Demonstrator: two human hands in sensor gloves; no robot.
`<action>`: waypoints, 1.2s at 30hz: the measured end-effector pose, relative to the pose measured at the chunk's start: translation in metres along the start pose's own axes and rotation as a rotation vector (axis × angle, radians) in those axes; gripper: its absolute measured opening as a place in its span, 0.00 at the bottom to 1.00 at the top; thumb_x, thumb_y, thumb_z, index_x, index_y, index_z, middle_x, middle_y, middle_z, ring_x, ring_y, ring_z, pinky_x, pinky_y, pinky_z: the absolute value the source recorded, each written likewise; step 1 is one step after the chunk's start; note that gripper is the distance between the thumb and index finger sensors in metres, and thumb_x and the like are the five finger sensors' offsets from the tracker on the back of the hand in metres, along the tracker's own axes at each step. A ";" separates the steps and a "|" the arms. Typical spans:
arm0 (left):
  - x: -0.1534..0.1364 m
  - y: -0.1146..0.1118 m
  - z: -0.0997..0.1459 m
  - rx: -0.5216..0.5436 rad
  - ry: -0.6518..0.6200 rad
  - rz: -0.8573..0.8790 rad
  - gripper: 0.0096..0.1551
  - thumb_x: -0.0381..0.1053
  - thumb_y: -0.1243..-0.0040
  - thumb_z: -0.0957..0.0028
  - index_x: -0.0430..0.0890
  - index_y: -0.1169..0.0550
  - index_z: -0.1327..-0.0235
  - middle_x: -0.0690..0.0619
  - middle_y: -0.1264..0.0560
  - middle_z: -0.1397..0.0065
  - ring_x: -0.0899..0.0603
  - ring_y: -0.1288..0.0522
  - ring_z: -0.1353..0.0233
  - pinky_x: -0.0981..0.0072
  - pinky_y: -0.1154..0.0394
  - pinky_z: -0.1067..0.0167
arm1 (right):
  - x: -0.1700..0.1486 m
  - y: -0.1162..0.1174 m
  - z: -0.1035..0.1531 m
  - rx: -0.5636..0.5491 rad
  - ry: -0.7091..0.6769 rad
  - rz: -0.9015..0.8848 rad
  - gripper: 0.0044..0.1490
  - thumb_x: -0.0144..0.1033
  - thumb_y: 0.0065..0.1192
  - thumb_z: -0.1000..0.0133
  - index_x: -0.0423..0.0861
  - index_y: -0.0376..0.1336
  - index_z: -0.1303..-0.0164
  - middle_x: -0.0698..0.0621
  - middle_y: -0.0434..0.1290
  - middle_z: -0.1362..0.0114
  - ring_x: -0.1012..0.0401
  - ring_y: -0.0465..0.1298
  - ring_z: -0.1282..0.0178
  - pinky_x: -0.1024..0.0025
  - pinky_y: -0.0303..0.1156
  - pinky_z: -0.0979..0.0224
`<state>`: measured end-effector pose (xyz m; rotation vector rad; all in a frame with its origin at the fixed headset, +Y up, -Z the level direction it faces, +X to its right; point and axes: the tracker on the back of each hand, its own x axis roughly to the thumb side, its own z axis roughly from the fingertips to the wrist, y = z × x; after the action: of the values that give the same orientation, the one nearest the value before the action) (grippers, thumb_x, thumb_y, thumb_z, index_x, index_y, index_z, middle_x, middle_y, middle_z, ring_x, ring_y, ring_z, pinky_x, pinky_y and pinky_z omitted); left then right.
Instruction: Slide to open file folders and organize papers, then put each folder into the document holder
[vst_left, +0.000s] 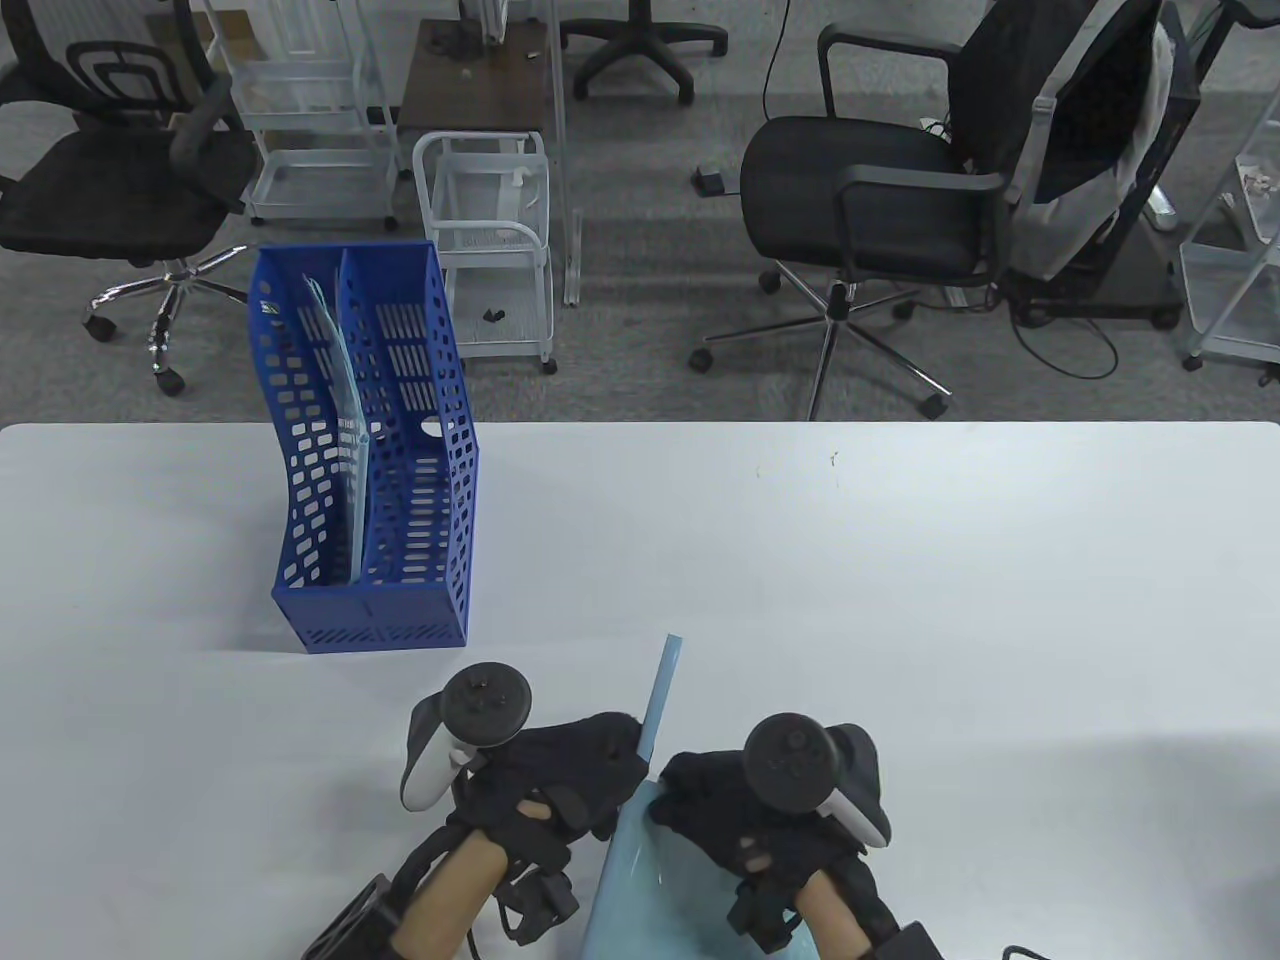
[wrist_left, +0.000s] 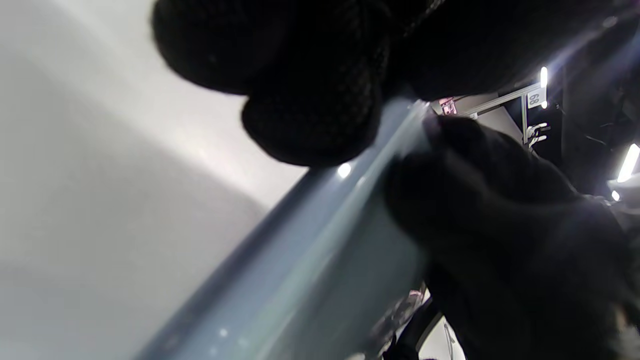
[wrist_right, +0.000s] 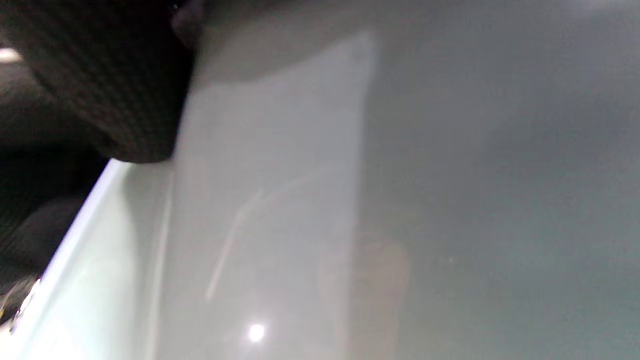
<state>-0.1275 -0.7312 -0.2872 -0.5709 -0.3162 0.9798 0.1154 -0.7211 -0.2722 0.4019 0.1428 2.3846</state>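
**Folder in both hands, spine bar under the left fingers**

The tabletop (vst_left: 900, 560) carries the blue holder (vst_left: 400, 560), which stands well beyond the fingers and to their left. Its left slot already has one pale folder leaning in it; the right slot looks free, though its depth is partly hidden.

The folder (vst_left: 650, 880) now being worked lies at the near edge, under and between both hands, pale blue and translucent. Its slide bar (vst_left: 662, 690) runs along the left edge and sticks out past the fingertips, away from the person.

The left hand (vst_left: 560, 780) sits on that edge; the left wrist view shows its fingers (wrist_left: 310, 115) curled over the bar with the thumb opposite, so they grasp it. The right hand (vst_left: 750, 810) rests on the sheet beside it. Its fingers seem to press or pinch the cover, but I cannot tell which: the right wrist view shows only blurred plastic and one dark fingertip.

I judge this to be the slide step on the second folder, whether opening or reclosing is not clear. The next move likely calls for the right hand to pin the sheets flat while the left draws the bar straight along the edge, without skewing the papers.
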 end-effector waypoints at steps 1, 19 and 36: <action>0.002 -0.004 -0.002 -0.036 0.004 -0.028 0.27 0.59 0.30 0.55 0.53 0.16 0.41 0.52 0.14 0.48 0.52 0.10 0.67 0.65 0.14 0.69 | -0.006 -0.005 0.001 -0.008 0.027 -0.037 0.24 0.55 0.74 0.60 0.52 0.79 0.61 0.55 0.87 0.65 0.62 0.84 0.71 0.61 0.83 0.50; 0.004 -0.019 -0.007 -0.211 0.048 -0.131 0.27 0.58 0.31 0.52 0.52 0.17 0.39 0.51 0.15 0.46 0.50 0.11 0.65 0.63 0.14 0.67 | -0.037 -0.035 0.007 -0.173 0.158 -0.094 0.24 0.54 0.74 0.60 0.52 0.79 0.61 0.55 0.87 0.66 0.62 0.83 0.72 0.61 0.83 0.52; 0.001 -0.020 -0.007 -0.268 0.077 -0.132 0.27 0.57 0.32 0.52 0.50 0.17 0.39 0.49 0.15 0.46 0.49 0.11 0.65 0.61 0.15 0.67 | -0.037 -0.031 0.005 -0.188 0.171 -0.060 0.24 0.54 0.73 0.60 0.52 0.79 0.61 0.54 0.87 0.66 0.62 0.83 0.73 0.61 0.83 0.52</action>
<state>-0.1095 -0.7412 -0.2809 -0.8190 -0.4142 0.7911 0.1629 -0.7228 -0.2834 0.1032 0.0074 2.3464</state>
